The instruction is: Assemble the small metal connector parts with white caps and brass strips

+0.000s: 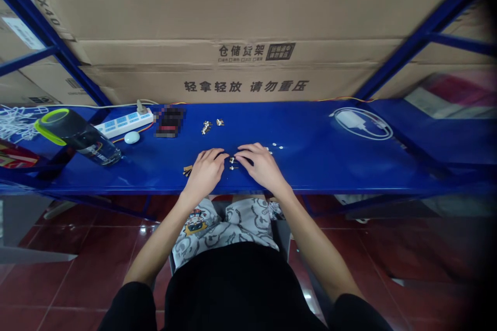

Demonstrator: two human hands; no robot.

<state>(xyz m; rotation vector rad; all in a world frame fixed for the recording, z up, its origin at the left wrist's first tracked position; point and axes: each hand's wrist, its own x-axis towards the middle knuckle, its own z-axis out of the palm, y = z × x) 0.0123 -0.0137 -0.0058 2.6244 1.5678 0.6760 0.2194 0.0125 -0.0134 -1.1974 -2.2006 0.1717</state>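
My left hand (pixel 205 170) and my right hand (pixel 262 165) rest on a blue metal shelf (pixel 310 165), fingertips turned toward each other. Between them lie small metal-and-white parts (pixel 233 164), close to both sets of fingertips. Whether either hand grips one is hard to tell. Left of my left hand are small brass-coloured pieces (pixel 188 169). Further back sits a small heap of similar parts (pixel 206 126), with another (pixel 220 122) beside it. Tiny white bits (pixel 276 145) lie just beyond my right hand.
Toward the left stand a white power strip (pixel 124 123), a white oval mouse (pixel 132 137) and a dark water bottle (pixel 79 137) with a green lid. A blurred dark object (pixel 169 121) sits behind the parts. Cardboard cartons (pixel 240 70) rise behind the shelf; red floor tiles (pixel 77 269) lie below.
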